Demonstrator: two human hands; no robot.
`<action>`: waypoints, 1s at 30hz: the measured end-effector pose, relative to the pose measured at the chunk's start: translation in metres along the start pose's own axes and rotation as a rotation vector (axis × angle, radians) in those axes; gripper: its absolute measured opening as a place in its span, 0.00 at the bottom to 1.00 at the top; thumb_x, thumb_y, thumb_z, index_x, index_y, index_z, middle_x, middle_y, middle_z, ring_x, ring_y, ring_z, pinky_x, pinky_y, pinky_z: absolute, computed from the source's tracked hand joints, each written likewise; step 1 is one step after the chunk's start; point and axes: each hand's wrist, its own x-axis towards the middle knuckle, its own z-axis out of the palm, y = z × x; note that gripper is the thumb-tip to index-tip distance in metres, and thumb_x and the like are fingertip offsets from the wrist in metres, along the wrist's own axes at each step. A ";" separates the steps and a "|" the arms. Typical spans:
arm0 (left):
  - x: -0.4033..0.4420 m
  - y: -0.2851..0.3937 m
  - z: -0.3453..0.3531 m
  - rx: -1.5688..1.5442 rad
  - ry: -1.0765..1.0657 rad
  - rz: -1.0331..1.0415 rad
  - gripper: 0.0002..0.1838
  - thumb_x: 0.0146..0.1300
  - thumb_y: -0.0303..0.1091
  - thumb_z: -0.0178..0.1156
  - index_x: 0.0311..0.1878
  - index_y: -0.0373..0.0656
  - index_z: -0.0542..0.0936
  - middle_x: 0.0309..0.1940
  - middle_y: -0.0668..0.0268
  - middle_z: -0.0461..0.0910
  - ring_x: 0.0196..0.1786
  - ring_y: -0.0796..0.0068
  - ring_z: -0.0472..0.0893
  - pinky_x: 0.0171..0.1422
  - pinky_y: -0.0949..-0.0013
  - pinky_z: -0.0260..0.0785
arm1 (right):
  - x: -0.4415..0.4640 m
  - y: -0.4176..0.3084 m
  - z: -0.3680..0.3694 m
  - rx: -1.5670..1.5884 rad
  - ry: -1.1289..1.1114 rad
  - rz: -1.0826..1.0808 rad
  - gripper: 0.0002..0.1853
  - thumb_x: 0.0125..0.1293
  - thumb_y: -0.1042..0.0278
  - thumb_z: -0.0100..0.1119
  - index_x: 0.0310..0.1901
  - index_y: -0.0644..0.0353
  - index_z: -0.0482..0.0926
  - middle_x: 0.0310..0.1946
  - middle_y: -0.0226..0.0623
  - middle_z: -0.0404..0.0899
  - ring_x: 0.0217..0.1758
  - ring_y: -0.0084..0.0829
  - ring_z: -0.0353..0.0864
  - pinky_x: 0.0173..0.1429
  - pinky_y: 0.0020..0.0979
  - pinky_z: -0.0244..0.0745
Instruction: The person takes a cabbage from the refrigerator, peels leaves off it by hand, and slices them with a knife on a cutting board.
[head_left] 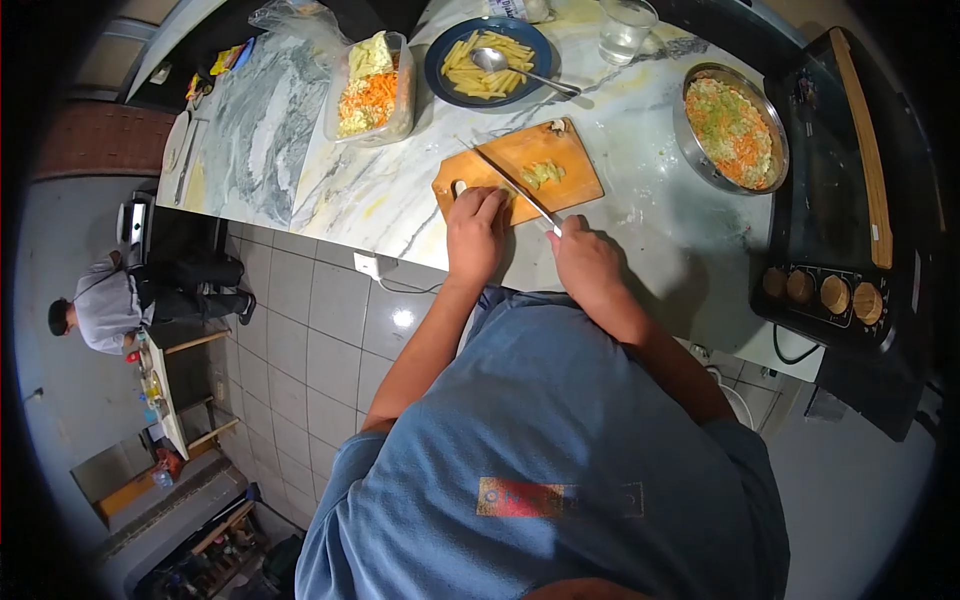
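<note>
A wooden cutting board (565, 180) lies on the marble-look counter in front of me. My right hand (588, 258) is closed round the handle of a knife (515, 186), whose blade slants up and left across the board. Bent fingers of my left hand (476, 228) press on the board's near left part, just left of the blade. Something small and pale green shows at those fingertips, mostly hidden. Chopped pale green pieces (543, 174) sit in a small pile right of the knife.
Behind the board stand a plastic container (400, 122) of shredded carrot and pale vegetable, and a dark plate (437, 80) of cut pale strips with a spoon (492, 60). To the right are a metal bowl (692, 150) of shredded vegetables and an oven (830, 150). Another person (110, 300) stands far left.
</note>
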 end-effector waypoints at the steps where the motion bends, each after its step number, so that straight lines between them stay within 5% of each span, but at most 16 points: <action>1: 0.000 0.001 -0.001 0.018 0.005 0.004 0.07 0.61 0.25 0.66 0.43 0.39 0.85 0.40 0.57 0.84 0.46 0.54 0.83 0.52 0.57 0.75 | 0.000 0.000 0.001 0.003 0.006 0.000 0.19 0.76 0.52 0.52 0.45 0.65 0.72 0.30 0.56 0.84 0.36 0.59 0.85 0.41 0.57 0.78; 16: 0.001 0.003 -0.002 0.073 -0.029 -0.064 0.09 0.62 0.28 0.65 0.45 0.40 0.81 0.37 0.57 0.81 0.45 0.54 0.81 0.50 0.55 0.73 | -0.001 0.003 -0.015 -0.063 0.199 -0.070 0.20 0.74 0.48 0.54 0.39 0.61 0.76 0.28 0.52 0.84 0.34 0.55 0.85 0.41 0.54 0.78; 30: 0.004 -0.004 -0.010 0.073 -0.047 0.104 0.10 0.59 0.25 0.65 0.44 0.38 0.83 0.44 0.59 0.83 0.51 0.55 0.81 0.58 0.55 0.72 | -0.008 -0.004 -0.016 0.173 0.028 -0.030 0.22 0.75 0.50 0.47 0.43 0.66 0.74 0.29 0.59 0.83 0.37 0.63 0.84 0.45 0.58 0.76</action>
